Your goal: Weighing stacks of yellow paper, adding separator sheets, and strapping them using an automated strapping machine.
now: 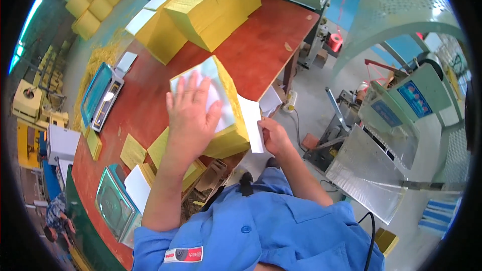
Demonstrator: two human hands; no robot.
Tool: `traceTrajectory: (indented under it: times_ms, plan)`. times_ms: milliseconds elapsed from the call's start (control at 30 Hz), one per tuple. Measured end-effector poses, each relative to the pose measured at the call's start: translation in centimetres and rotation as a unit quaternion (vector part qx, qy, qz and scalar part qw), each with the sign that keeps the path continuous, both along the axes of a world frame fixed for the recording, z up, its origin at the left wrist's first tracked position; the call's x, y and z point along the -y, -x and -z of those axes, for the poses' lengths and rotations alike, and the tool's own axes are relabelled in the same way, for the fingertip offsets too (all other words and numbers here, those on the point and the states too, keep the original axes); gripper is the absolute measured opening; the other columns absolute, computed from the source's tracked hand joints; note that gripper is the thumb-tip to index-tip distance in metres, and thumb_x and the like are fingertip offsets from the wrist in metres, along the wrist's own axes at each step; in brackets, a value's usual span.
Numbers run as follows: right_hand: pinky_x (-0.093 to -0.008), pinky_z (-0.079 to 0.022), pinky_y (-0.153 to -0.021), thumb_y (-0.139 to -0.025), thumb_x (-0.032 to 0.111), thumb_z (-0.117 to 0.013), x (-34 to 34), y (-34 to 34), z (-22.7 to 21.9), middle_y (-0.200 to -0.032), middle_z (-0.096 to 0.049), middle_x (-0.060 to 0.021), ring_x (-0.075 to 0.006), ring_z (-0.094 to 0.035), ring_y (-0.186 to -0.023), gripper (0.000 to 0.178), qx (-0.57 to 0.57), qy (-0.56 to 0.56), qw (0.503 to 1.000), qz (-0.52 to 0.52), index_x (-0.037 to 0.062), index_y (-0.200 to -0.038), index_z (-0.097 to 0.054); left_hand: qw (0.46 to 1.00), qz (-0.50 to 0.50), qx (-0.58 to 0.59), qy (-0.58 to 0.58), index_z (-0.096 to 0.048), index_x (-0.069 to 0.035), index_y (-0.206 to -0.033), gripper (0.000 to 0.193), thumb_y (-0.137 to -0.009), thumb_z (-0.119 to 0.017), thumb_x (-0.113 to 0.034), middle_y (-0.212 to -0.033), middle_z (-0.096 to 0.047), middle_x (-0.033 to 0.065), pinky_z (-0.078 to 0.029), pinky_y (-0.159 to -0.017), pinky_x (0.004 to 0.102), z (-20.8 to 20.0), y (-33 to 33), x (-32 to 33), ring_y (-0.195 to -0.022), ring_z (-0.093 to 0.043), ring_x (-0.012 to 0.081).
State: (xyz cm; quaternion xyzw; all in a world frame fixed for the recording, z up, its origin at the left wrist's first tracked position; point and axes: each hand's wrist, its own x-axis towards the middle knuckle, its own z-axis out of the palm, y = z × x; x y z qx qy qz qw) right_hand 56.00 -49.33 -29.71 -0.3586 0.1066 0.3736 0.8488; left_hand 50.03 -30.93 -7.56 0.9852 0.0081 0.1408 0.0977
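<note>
My left hand (192,108) lies flat with fingers spread on the white top sheet of a tall block of yellow paper (228,143), which stands near the table's right edge. At the block's right side a white paper strip (251,123) sticks out and hangs down. My right hand (272,135) pinches the edge of this strip between thumb and fingers. Behind the block stand larger stacks of yellow paper (216,15), some with white sheets on top.
The red table (145,95) bears a digital scale (106,103) at left and a glass-topped scale (118,206) close by. Small yellow paper bundles (133,150) lie near my left forearm. At right stands a machine with a metal chute (366,170). Another person (57,216) is at lower left.
</note>
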Motion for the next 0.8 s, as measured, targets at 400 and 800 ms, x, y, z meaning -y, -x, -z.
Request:
traceTrajectory:
  times_ms: [400, 800]
  plan:
    - [-0.0436, -0.049, -0.103, -0.101, 0.020, -0.049, -3.3, 4.2, 0.8, -0.133, -0.060, -0.0170, -0.0290, -0.060, -0.119, 0.039, -0.058, -0.292, 0.945, 0.135, 0.0003, -0.135, -0.052, 0.898, 0.083, -0.003, 0.431, -0.046, -0.003, -0.145, 0.051, -0.102, -0.051, -0.030, -0.154, -0.040, 0.0179, -0.027, -0.117, 0.0368, 2.2, 1.6, -8.9, -0.144, -0.035, 0.0260]
    - [-0.0421, -0.052, -0.100, -0.102, 0.016, -0.047, 19.1, 12.0, -2.7, -0.133, -0.058, -0.0178, -0.0282, -0.061, -0.118, 0.041, -0.011, -0.220, 0.889, 0.402, -0.0004, -0.140, -0.049, 0.614, 0.224, -0.117, 0.748, -0.031, -0.003, -0.153, 0.059, -0.105, -0.042, -0.037, -0.152, -0.041, 0.0086, -0.034, -0.115, 0.0362, 12.1, 0.8, 10.0, -0.137, -0.042, 0.0199]
